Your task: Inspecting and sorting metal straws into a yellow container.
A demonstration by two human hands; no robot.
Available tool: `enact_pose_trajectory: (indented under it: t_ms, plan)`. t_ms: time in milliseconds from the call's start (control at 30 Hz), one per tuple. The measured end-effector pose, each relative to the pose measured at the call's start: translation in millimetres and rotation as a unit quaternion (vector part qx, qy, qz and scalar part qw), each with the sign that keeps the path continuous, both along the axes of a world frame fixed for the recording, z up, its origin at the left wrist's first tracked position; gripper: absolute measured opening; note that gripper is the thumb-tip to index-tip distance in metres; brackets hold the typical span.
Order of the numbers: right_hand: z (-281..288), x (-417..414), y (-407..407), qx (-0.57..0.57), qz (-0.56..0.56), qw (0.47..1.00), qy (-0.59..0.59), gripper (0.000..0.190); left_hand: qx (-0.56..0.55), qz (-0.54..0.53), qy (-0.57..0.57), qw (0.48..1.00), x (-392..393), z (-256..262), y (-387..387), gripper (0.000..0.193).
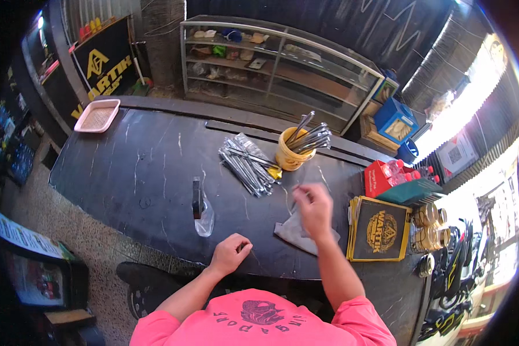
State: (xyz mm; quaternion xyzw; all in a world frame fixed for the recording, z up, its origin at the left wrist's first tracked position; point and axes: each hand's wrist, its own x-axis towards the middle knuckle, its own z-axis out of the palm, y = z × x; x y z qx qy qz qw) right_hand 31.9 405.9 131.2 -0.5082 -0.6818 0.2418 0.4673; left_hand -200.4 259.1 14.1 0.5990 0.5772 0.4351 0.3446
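My left hand (230, 254) rests loosely curled at the near edge of the dark table (164, 151), and no object shows in it. My right hand (315, 206) is raised over a grey cloth (296, 238); it is blurred, and what its fingers hold cannot be told. Beyond them lies a pile of wrapped metal cutlery (248, 166) with a yellow tie or wrapper (275, 173) at its right end. More wrapped cutlery (313, 138) stands in a yellow bucket (290, 158). A black, upright-looking object (197, 197) and a clear plastic bag (205, 220) lie left of centre.
A pink basket (97, 116) sits at the far left corner. On the right are stacked black-and-yellow menus (378, 229), a red box (375, 177) with bottles, and several glass jars (428, 216). A glass display case (277, 65) stands behind the table; a black chair (151, 277) is at my left.
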Motion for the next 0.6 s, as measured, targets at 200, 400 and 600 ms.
enact_pose_trajectory:
  t_ms: [200,400,600]
  plan:
    - [103,-3,91,0.152,-0.089,0.973,0.148,0.013,0.069,-0.033,0.089,0.993,-1,1,2,0.017]
    - [63,-25,167,0.194,-0.169,0.964,0.071,0.020,0.064,-0.046,0.088,0.993,-1,-6,5,0.017]
    - [-19,-59,137,-0.026,-0.259,0.965,-0.003,0.048,0.053,-0.049,0.067,0.995,-9,-8,1,0.018]
